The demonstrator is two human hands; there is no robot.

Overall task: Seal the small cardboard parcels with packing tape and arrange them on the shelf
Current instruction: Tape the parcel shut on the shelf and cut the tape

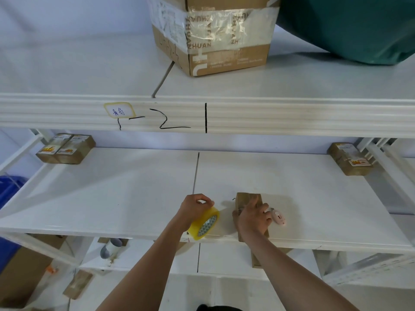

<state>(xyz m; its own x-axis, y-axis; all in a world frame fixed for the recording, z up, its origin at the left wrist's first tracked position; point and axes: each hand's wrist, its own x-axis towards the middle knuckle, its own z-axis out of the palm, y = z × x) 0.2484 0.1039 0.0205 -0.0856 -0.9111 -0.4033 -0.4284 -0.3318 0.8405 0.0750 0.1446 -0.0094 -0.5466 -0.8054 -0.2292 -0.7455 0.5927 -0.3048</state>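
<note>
Hands work at the front edge of the middle shelf [134, 187], a white board split by a thin seam. The left hand [193, 208] grips a roll of yellowish packing tape [205, 223], fingers curled over its top, and a clear strip runs from the roll toward the parcel. The right hand [252, 217] lies on a small cardboard parcel [246, 198] that sits near the shelf's front edge, with the fingers bent over its top and near side, pressing it down; how firmly it grasps the box cannot be told. Just beside that hand, to its right, a small pink cutter [278, 217] lies on the shelf, touching or nearly touching the fingers.

At the back left corner of the same shelf, two small parcels [66, 149] with printed labels lie side by side, touching. Another labelled parcel [349, 159] lies alone at the back right corner, well apart from them.

On the shelf above stands a big cardboard box [213, 34] wrapped with printed tape, and a dark green bag [350, 25] lies to its right. The beam [292, 115] below them carries a handwritten sticker [119, 110] and black marker strokes. A blue bin [10, 189] shows at the far left.
</note>
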